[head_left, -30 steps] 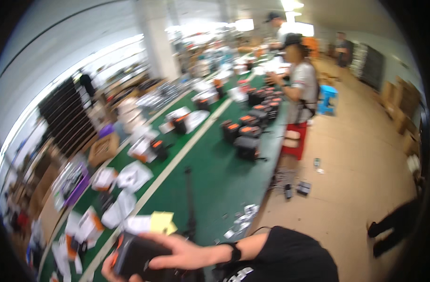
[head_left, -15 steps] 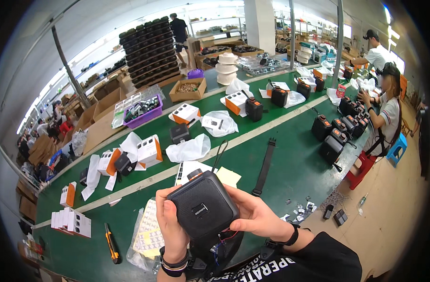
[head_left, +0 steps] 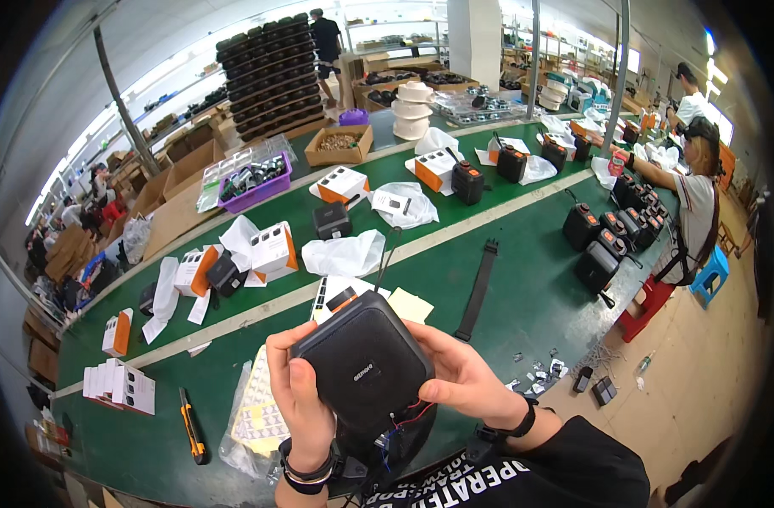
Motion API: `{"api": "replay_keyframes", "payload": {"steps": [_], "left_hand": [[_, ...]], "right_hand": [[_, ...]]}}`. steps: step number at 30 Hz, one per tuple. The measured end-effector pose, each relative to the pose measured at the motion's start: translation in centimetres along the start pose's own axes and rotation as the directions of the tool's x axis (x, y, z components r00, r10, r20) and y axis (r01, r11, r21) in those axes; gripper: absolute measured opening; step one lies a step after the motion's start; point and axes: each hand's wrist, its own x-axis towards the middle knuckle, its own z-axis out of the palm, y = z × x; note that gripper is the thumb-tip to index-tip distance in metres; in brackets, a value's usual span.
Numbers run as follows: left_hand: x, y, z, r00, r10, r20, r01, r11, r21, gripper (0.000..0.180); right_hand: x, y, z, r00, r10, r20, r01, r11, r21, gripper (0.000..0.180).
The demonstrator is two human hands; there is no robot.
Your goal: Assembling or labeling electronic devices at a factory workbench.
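Observation:
I hold a black box-shaped radio unit (head_left: 366, 368) with rounded corners in both hands, low in the middle of the view. My left hand (head_left: 298, 398) grips its left side, thumb along the edge. My right hand (head_left: 463, 377) grips its right side, fingers on the face. Red and blue wires (head_left: 400, 427) hang out of its underside. A thin black antenna (head_left: 385, 258) rises from behind it. Below it lies the green workbench (head_left: 505, 254).
A black strap (head_left: 478, 288), white and orange boxes (head_left: 273, 250), white bags (head_left: 345, 254), more black units (head_left: 597, 245), a yellow utility knife (head_left: 190, 423) and a bag of sticker sheets (head_left: 251, 415) lie on the bench. A seated person (head_left: 692, 203) works at the right.
The view has swung from looking down the bench to looking across it. The black unit has come up in front of me and both hands now hold it steadily.

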Motion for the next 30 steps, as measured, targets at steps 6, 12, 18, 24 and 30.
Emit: {"api": "replay_keyframes", "payload": {"steps": [6, 12, 18, 24, 30], "left_hand": [[0.7, 0.1, -0.9, 0.849, -0.495, 0.185, 0.525, 0.748, -0.406, 0.045], [1.2, -0.9, -3.5, 0.666, -0.553, 0.501, 0.717, 0.287, -0.635, 0.053], [1.2, -0.7, -4.5, 0.578, -0.594, 0.56, 0.752, 0.121, -0.648, 0.05], [0.3, 0.6, -3.7, 0.978, -0.178, -0.111, 0.147, 0.958, -0.246, 0.048], [-1.3, 0.9, -5.4, 0.963, 0.196, -0.185, -0.145, 0.955, 0.26, 0.058]], "right_hand": [[1.8, 0.5, 0.3, 0.987, -0.121, -0.103, 0.086, 0.953, -0.29, 0.066], [2.6, 2.0, 1.5, 0.962, -0.247, -0.118, 0.146, 0.826, -0.544, 0.07], [2.8, 2.9, 2.5, 0.956, -0.249, -0.153, 0.139, 0.848, -0.512, 0.067], [2.5, 3.0, 3.0, 0.782, -0.61, -0.125, 0.445, 0.688, -0.574, 0.037], [2.6, 0.7, 6.1, 0.761, -0.511, 0.401, 0.572, 0.236, -0.786, 0.031]]}}
